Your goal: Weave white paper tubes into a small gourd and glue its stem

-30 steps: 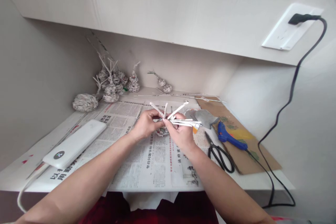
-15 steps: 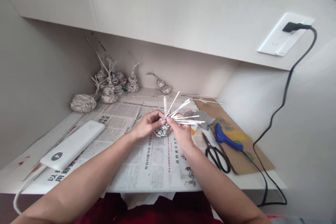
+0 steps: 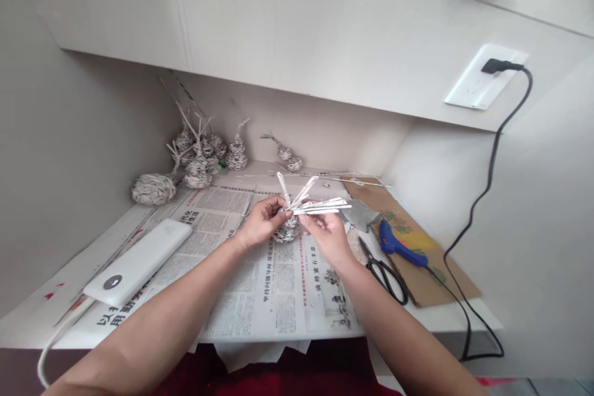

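Note:
A small round woven paper piece [image 3: 284, 232], made of rolled newspaper strips, is between my hands over the newspaper-covered table. Several rolled paper strips [image 3: 304, 190] stick out of its top, upward and to the right. My left hand [image 3: 265, 220] grips its upper left side, thumb and fingers pinched at the base of the strips. On the right, my right hand [image 3: 325, 232] is closed on the paper strips [image 3: 329, 205] that point right. Its fingertips are partly hidden behind those strips.
Several woven paper gourds [image 3: 198, 171] stand at the back left. A white power bank [image 3: 139, 262] with a cable lies at left. Black scissors [image 3: 387, 275], a blue glue gun [image 3: 401, 246] and cardboard [image 3: 445, 284] lie at right. The black cord [image 3: 492, 182] runs from a wall socket [image 3: 485, 77].
The camera view has shifted slightly. The strips that were fanned out are now closer together on the right, and my right hand has turned a little, fingers under the strips.

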`<state>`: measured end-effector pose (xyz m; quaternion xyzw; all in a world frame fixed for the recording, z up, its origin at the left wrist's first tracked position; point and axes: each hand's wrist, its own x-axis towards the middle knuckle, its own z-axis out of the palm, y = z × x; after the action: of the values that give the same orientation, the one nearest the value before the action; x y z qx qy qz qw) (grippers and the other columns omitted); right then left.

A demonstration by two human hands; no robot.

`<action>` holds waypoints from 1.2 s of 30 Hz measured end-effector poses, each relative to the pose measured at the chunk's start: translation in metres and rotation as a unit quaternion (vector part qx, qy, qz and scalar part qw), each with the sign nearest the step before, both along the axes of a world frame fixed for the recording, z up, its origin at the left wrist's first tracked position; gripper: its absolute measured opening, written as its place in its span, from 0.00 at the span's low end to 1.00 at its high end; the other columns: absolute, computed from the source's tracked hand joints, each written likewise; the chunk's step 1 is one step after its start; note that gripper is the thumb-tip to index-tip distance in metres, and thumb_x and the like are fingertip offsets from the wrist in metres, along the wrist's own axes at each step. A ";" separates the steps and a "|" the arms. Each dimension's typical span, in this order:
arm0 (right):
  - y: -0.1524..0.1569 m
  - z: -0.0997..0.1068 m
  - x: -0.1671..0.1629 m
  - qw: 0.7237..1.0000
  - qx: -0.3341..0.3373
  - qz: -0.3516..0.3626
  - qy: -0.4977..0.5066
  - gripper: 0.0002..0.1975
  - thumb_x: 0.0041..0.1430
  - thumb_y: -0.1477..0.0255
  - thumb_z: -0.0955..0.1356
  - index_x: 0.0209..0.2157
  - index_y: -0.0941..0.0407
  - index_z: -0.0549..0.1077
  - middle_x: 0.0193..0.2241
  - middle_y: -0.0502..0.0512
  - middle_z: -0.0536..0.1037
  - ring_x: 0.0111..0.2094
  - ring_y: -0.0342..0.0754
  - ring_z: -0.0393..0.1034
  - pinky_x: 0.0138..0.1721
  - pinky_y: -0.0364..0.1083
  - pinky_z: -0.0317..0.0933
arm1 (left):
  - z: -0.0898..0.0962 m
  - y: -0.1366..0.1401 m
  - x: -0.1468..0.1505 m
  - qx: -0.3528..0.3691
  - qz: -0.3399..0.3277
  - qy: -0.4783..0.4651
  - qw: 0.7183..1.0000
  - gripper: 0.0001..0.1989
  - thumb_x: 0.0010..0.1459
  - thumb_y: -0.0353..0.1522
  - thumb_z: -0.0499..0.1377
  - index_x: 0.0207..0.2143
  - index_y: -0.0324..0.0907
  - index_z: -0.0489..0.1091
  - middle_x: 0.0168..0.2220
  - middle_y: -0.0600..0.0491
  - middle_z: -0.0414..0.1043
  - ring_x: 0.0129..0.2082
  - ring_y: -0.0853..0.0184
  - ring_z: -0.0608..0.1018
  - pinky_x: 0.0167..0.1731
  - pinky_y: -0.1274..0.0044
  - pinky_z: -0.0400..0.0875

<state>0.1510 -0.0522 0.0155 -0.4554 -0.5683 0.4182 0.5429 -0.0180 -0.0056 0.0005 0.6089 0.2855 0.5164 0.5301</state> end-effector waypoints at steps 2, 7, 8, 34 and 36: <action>-0.013 0.000 0.013 0.998 0.012 -0.015 -0.067 0.16 0.54 0.62 0.71 0.44 0.54 0.74 0.36 0.54 0.78 0.37 0.48 0.72 0.34 0.45 0.67 | 0.002 0.002 -0.003 -0.020 -0.002 -0.020 1.000 0.16 0.47 0.40 0.68 0.31 0.38 0.69 0.28 0.53 0.73 0.28 0.70 0.73 0.32 0.79 0.66; -0.053 -0.010 0.059 0.979 0.005 -0.071 -0.192 0.12 0.59 0.61 0.67 0.36 0.54 0.77 0.36 0.56 0.80 0.36 0.51 0.74 0.37 0.48 0.67 | 0.005 0.006 -0.008 -0.038 -0.024 -0.058 0.997 0.17 0.45 0.40 0.70 0.31 0.38 0.72 0.29 0.52 0.74 0.30 0.67 0.75 0.34 0.77 0.68; -0.061 -0.013 0.071 0.966 0.017 -0.097 -0.237 0.12 0.60 0.62 0.66 0.37 0.54 0.77 0.37 0.56 0.80 0.37 0.52 0.74 0.39 0.49 0.67 | 0.005 0.006 -0.008 -0.039 -0.027 -0.069 0.996 0.17 0.44 0.40 0.70 0.31 0.38 0.73 0.29 0.51 0.75 0.30 0.67 0.75 0.35 0.77 0.68; -0.123 -0.021 0.144 0.737 -0.150 -0.221 -0.621 0.11 0.56 0.65 0.65 0.36 0.55 0.75 0.33 0.59 0.81 0.36 0.57 0.76 0.33 0.49 0.61 | 0.024 -0.005 -0.019 0.028 -0.106 -0.036 0.993 0.12 0.48 0.34 0.68 0.34 0.37 0.74 0.49 0.41 0.74 0.35 0.63 0.79 0.27 0.77 0.72; -0.119 -0.016 0.145 0.734 -0.159 -0.217 -0.623 0.09 0.53 0.65 0.66 0.34 0.54 0.74 0.31 0.59 0.81 0.33 0.57 0.76 0.31 0.48 0.60 | 0.024 -0.005 -0.018 0.019 -0.109 -0.042 0.993 0.12 0.48 0.34 0.68 0.34 0.37 0.74 0.49 0.41 0.74 0.32 0.65 0.79 0.26 0.77 0.73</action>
<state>0.2957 -0.1713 -0.0002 -0.8047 -0.5904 -0.0036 0.0625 -0.0363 -0.0109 0.0248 0.6243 0.1854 0.4858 0.5829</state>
